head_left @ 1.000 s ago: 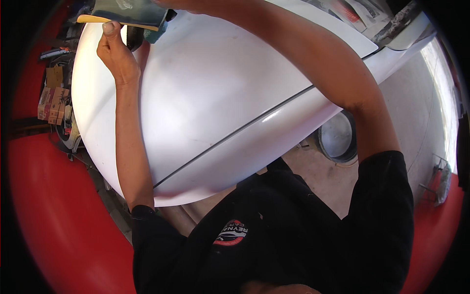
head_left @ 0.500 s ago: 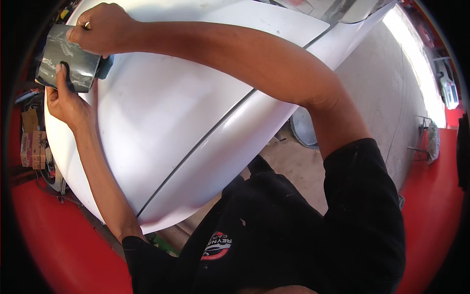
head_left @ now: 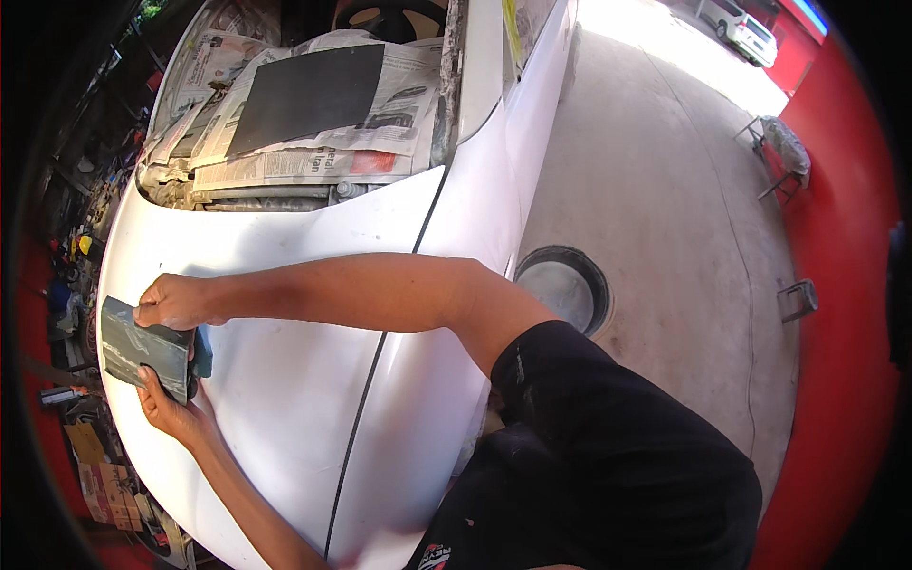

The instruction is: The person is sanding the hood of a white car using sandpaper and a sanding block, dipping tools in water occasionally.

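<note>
Right hand (head_left: 176, 302) grips the top edge of the dark sanding block (head_left: 144, 347); left hand (head_left: 169, 407) grips its lower edge. The block lies flat against the white car body panel (head_left: 285, 399). Risk: tilting it could gouge the paint near the panel seam (head_left: 366, 399).
</note>
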Tool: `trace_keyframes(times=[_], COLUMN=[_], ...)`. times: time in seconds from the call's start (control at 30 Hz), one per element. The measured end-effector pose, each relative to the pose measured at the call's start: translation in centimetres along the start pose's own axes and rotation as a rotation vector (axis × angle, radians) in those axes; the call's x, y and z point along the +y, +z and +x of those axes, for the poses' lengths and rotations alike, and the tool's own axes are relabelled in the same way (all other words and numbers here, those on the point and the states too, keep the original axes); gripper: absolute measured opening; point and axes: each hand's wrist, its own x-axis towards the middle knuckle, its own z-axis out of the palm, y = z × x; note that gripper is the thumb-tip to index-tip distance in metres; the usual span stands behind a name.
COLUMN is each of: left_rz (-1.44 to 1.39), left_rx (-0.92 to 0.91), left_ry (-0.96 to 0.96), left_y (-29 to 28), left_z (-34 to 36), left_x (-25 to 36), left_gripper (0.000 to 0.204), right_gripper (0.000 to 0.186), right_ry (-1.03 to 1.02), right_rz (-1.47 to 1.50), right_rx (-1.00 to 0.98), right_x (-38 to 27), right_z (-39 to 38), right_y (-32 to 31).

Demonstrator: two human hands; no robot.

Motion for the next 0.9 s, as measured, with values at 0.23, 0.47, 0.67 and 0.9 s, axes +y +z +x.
trace_keyframes(times=[0.23, 0.47, 0.67, 0.9], left_rz=[-0.041, -0.063, 0.062, 0.404], left_rx=[-0.088, 0.054, 0.151, 0.326], left_ry=[-0.057, 0.061, 0.140, 0.513], left_y=[-1.4, 1.9, 0.1, 0.9], left_z=[1.4, -0.5, 0.0, -0.7], left_x=[-0.6, 0.3, 0.0, 1.0], left_gripper=[0.040, 0.034, 0.040, 0.047], right_gripper=[0.029, 0.027, 0.024, 0.050], right_ry=[-0.070, -0.126, -0.125, -0.405], right_rz=[-0.207, -0.308, -0.291, -0.650], right_rx=[0.091, 0.149, 0.170, 0.318], right_x=[0.3, 1.0, -0.7, 0.3], right_z=[0.3, 0.4, -1.0, -1.5], right_y=[-1.4, -1.8, -0.3, 0.0])
